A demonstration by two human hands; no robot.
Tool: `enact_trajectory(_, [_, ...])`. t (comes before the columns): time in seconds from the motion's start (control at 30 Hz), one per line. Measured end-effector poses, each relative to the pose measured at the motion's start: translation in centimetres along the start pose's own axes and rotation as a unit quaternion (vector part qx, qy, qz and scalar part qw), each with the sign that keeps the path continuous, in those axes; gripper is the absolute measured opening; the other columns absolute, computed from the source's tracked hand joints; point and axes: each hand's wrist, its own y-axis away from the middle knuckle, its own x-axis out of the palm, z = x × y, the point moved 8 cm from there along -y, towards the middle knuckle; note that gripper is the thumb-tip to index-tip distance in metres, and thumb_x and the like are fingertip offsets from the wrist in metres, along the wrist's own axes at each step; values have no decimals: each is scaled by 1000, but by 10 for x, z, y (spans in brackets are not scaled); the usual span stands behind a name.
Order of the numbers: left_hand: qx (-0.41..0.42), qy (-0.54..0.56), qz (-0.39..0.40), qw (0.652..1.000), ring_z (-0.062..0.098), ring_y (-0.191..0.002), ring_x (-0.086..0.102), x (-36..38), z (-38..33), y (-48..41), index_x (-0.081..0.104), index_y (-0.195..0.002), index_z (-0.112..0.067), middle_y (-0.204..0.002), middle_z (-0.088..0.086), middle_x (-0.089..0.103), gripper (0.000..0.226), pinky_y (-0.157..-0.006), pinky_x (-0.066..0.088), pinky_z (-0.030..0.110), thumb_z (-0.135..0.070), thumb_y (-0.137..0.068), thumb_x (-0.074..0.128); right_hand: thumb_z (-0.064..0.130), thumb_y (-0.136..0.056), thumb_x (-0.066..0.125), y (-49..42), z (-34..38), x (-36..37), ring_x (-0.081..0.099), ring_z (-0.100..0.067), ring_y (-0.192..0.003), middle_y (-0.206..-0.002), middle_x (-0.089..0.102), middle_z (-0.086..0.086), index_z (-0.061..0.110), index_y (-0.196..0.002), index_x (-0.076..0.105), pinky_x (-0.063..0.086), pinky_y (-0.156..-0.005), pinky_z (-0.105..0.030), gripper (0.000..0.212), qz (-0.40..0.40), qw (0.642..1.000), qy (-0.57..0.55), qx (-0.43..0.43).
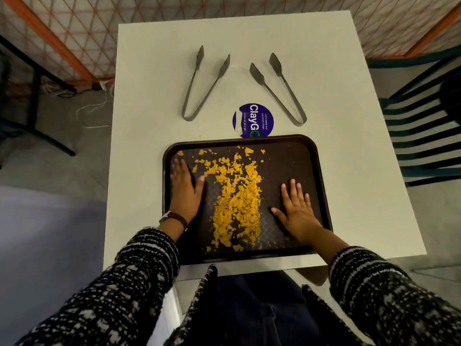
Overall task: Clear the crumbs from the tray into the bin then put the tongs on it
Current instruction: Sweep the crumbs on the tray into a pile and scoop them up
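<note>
A dark brown tray (pixel 294 151) lies at the near edge of a white table. Orange crumbs (pixel 237 196) are heaped in a band down its middle, with scattered bits toward the far left corner. My left hand (pixel 185 188) rests flat on the tray's left side, fingers apart, holding nothing. My right hand (pixel 296 208) lies flat on the right side, fingers spread, also holding nothing. Beyond the tray two metal tongs lie on the table: the left tongs (pixel 202 86) and the right tongs (pixel 279 91), both splayed apart. No bin is in view.
A round purple sticker (pixel 253 118) sits on the white table (pixel 349 146) just past the tray. A green slatted chair (pixel 424 126) stands to the right. Netting with orange bars lines the back, and cables lie on the floor at the left.
</note>
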Motion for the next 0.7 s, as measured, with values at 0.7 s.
enact_trajectory(0.7, [5, -76, -10, 997, 28, -143, -12, 8, -9, -32, -4, -145, -3, -155, 19, -10, 73, -117, -8, 40, -40, -95, 34, 71, -75, 2, -3, -5, 4, -30, -15, -134, -147, -31, -2, 21, -140, -22, -16, -111, -35, 85, -13, 1000, -12, -5])
